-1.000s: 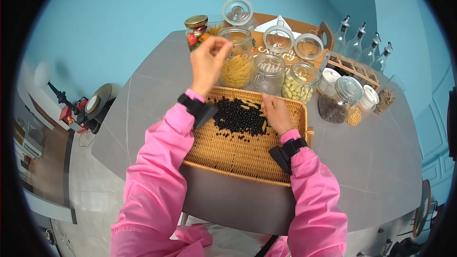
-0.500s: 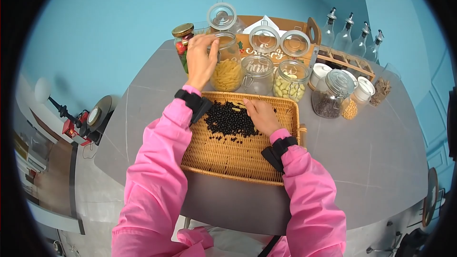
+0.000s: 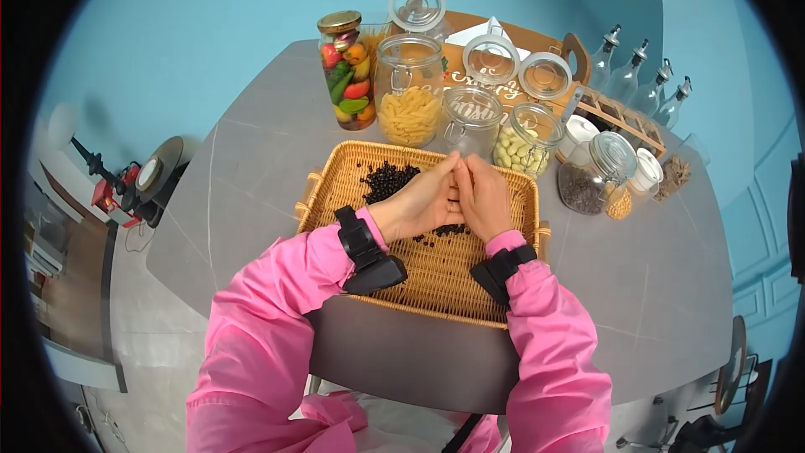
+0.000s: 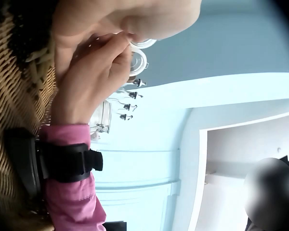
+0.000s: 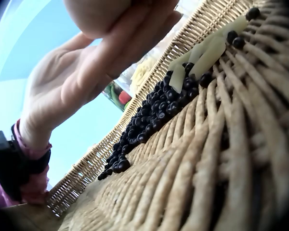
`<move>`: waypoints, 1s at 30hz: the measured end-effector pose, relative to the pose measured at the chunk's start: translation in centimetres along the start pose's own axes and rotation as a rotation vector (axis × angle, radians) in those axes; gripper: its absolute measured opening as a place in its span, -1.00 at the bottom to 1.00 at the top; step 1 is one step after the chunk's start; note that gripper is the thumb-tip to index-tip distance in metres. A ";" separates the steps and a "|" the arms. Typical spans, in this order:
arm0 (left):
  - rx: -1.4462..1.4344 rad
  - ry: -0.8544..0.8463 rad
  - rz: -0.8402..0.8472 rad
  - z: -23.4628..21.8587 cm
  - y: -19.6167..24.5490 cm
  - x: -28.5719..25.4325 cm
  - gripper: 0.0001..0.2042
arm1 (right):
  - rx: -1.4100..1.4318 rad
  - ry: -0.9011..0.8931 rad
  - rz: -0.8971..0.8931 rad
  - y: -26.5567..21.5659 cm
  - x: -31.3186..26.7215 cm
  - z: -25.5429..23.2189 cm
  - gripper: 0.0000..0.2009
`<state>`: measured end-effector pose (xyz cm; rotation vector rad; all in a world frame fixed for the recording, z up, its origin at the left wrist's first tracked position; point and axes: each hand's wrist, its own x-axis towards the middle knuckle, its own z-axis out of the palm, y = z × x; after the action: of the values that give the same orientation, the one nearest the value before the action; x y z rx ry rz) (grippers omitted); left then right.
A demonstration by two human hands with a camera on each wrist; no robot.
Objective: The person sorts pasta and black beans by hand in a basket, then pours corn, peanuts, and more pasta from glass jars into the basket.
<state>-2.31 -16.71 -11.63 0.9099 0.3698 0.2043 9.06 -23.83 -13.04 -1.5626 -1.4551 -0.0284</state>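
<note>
In the head view, my left hand (image 3: pixel 422 203) and right hand (image 3: pixel 485 200) meet at the fingertips over the wicker basket (image 3: pixel 432 306). Black beans (image 3: pixel 388 182) lie in a pile in it, partly covered by my hands. The right wrist view shows several penne pieces (image 5: pixel 209 57) beside the beans. There the left hand's fingers (image 5: pixel 103 62) stretch out fairly straight. The left wrist view has my right hand (image 4: pixel 94 72) with its thumb and fingertips against the left hand; I cannot tell whether anything is between them. Behind the basket stands an unlidded jar of penne (image 3: pixel 408 116).
Left of the penne jar is a tall jar of colourful vegetables (image 3: pixel 348 75). To its right are an empty glass jar (image 3: pixel 472 122), a jar of pale beans (image 3: pixel 524 147) and a dark-filled jar (image 3: pixel 587 184). Oil bottles (image 3: pixel 625 82) stand in a rack at the back right.
My left hand has come down from beside the penne jar to the right hand over the basket. My right hand has left the basket's far side, where it was among the penne pieces.
</note>
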 end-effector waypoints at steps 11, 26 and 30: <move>-0.305 0.099 0.077 -0.5 -0.2 0.0 -0.47 | 0.665 -0.093 0.324 0.3 0.8 0.0 -0.53; -0.293 0.243 0.269 -3.4 1.0 0.4 -0.75 | -0.198 -0.371 0.378 1.2 0.7 -4.0 -0.65; -0.309 0.240 0.284 -3.5 0.9 0.6 -0.76 | -0.374 -0.597 0.414 -0.3 -0.1 -5.5 -0.33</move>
<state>-3.19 -13.45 -13.02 0.6295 0.4162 0.6186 11.81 -27.45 -10.00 -2.2913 -1.5943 0.4696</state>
